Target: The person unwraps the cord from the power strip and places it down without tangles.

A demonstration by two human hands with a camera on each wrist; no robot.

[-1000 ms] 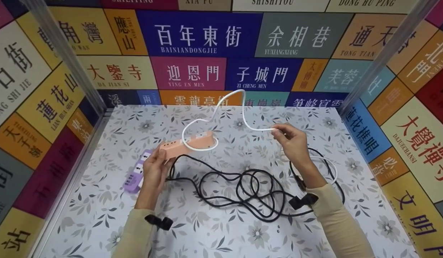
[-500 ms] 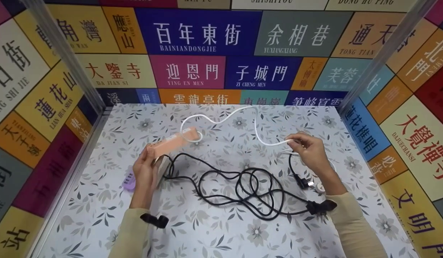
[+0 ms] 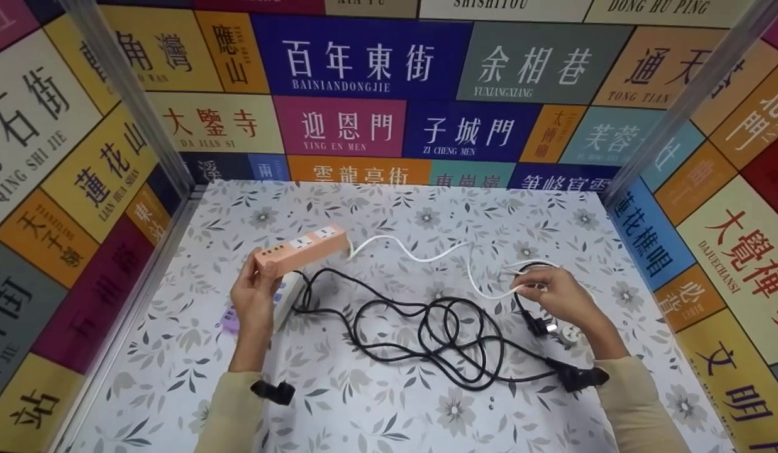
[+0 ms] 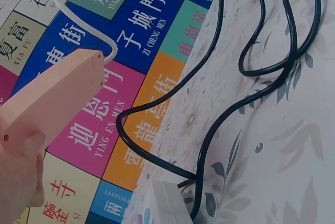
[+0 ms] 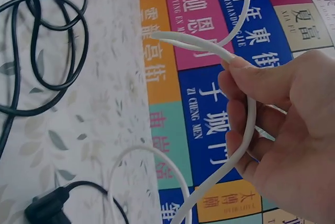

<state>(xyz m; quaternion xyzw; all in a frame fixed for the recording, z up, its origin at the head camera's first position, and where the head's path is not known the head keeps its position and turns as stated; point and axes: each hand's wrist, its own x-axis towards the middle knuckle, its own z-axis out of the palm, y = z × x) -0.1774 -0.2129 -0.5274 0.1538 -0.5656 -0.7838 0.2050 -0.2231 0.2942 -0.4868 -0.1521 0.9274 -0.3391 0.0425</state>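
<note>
My left hand (image 3: pixel 253 297) grips the near end of a peach-coloured power strip (image 3: pixel 305 250), held above the table. Its sockets face up and its far end points right. From that end runs a white cord (image 3: pixel 395 239), slack and wavy, across to my right hand (image 3: pixel 555 290). Thumb and fingertips there pinch the cord (image 5: pixel 243 150), which also passes over the curled fingers in the right wrist view. Below and behind my left hand lie a white power strip (image 3: pixel 290 290) and a purple power strip (image 3: pixel 230 319), both partly hidden.
A tangled black cord (image 3: pixel 448 314) covers the middle of the flowered table (image 3: pixel 389 415). By my right wrist lie a black plug (image 3: pixel 538 325) and a round white plug (image 3: pixel 571 333). Printed panels (image 3: pixel 357 56) wall in the back and sides.
My right hand has moved right and nearer to me with the white cord. The cord's loop over the peach strip has come away, and its raised bend sank. My left hand shifted slightly left.
</note>
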